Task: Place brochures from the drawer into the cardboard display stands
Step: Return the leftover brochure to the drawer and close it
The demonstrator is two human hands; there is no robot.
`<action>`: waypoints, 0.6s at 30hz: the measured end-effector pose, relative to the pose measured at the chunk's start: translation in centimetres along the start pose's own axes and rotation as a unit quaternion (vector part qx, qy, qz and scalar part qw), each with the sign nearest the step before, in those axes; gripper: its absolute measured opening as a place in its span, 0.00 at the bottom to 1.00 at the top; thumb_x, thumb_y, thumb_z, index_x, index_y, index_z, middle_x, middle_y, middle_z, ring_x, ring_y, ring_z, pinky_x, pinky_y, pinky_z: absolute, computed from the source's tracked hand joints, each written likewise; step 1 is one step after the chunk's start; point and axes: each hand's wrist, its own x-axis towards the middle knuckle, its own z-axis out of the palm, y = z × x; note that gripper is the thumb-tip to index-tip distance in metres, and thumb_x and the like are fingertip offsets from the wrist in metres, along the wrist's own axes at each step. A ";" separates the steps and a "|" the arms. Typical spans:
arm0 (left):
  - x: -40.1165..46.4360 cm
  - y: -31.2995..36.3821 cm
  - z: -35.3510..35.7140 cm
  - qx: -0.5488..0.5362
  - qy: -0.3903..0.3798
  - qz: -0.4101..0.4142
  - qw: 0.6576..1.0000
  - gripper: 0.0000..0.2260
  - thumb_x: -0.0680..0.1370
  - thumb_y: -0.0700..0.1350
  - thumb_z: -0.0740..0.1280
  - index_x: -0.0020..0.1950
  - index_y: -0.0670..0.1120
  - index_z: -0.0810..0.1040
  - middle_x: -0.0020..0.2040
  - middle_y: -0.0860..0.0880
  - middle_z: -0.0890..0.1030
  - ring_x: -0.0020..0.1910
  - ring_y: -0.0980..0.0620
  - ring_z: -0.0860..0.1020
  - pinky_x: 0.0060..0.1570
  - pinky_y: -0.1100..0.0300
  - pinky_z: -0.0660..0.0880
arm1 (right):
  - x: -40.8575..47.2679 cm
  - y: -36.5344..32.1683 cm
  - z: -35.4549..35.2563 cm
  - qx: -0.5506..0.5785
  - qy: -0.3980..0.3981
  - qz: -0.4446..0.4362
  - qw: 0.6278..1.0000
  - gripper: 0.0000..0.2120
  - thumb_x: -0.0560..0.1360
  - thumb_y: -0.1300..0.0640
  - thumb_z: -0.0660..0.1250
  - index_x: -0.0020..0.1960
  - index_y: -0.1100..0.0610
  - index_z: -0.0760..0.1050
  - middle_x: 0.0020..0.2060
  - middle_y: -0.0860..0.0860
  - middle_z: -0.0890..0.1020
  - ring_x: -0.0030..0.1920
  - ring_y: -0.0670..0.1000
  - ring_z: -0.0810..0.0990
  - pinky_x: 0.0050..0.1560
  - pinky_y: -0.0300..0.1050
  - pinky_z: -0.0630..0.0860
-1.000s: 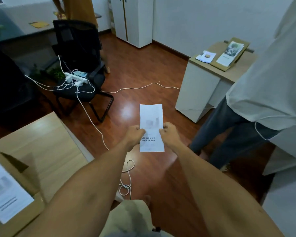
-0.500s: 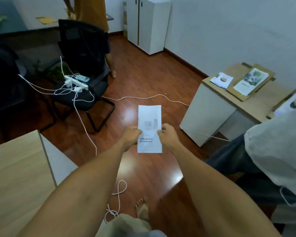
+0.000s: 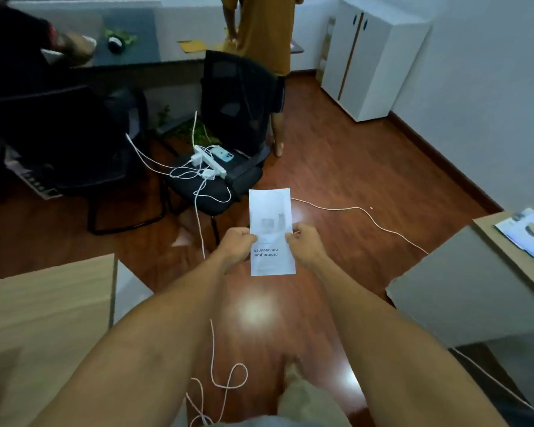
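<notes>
A white folded brochure (image 3: 270, 217) with a grey picture and dark print hangs upright in front of me over the wooden floor. My left hand (image 3: 236, 249) pinches its left edge. My right hand (image 3: 304, 246) pinches its right edge at the same height. Another brochure (image 3: 527, 232) lies on the light wooden cabinet (image 3: 463, 288) at the right edge. No cardboard display stand and no drawer shows in this view.
A wooden desk (image 3: 43, 318) fills the lower left. A black chair (image 3: 228, 124) carries a white power strip (image 3: 210, 161), a phone and tangled cables. A white cable (image 3: 367, 214) trails across the floor. A person in an ochre shirt (image 3: 262, 29) stands by the far desk; a white cupboard (image 3: 367, 57) stands at the back right.
The view has swung left and up. The person in the pale shirt on the right and the cardboard stands have left the frame. Both hands still hold the brochure the same way.
</notes>
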 end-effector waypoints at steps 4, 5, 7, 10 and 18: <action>4.4 1.5 -3.7 -0.022 0.080 0.003 0.997 0.05 0.78 0.36 0.66 0.48 0.39 0.81 0.40 0.42 0.81 0.37 0.47 0.77 0.28 0.63 0.70 | 6.6 -3.5 2.6 -0.012 -0.040 -0.037 0.998 0.07 0.78 0.65 0.62 0.51 0.64 0.78 0.46 0.57 0.83 0.44 0.54 0.79 0.41 0.46 0.76; 5.5 2.0 -4.7 -0.033 0.098 -0.002 0.995 0.05 0.77 0.37 0.67 0.48 0.38 0.82 0.42 0.40 0.82 0.39 0.47 0.77 0.30 0.60 0.72 | 8.2 -4.5 3.2 -0.014 -0.052 -0.040 0.998 0.08 0.78 0.65 0.62 0.52 0.66 0.78 0.47 0.59 0.83 0.44 0.53 0.78 0.39 0.45 0.74; 7.9 2.9 -6.6 -0.053 0.125 -0.013 0.991 0.07 0.73 0.39 0.68 0.47 0.37 0.83 0.45 0.35 0.84 0.41 0.46 0.79 0.37 0.53 0.78 | 11.5 -6.3 4.4 -0.024 -0.079 -0.058 0.995 0.08 0.78 0.64 0.63 0.51 0.66 0.79 0.48 0.59 0.84 0.44 0.53 0.78 0.40 0.45 0.73; 11.2 4.7 -9.3 -0.057 0.163 -0.027 0.985 0.04 0.76 0.37 0.67 0.42 0.40 0.80 0.42 0.38 0.81 0.41 0.46 0.76 0.38 0.56 0.71 | 16.9 -9.1 6.4 -0.039 -0.120 -0.082 0.989 0.06 0.76 0.61 0.64 0.46 0.62 0.79 0.44 0.56 0.85 0.45 0.57 0.82 0.46 0.52 0.80; 17.9 8.8 -15.6 -0.124 0.251 -0.049 0.959 0.06 0.77 0.39 0.66 0.46 0.36 0.80 0.43 0.41 0.81 0.43 0.45 0.79 0.43 0.51 0.74 | 28.4 -17.3 11.1 -0.092 -0.216 -0.152 0.960 0.09 0.78 0.60 0.64 0.47 0.68 0.75 0.39 0.58 0.80 0.38 0.52 0.75 0.38 0.46 0.72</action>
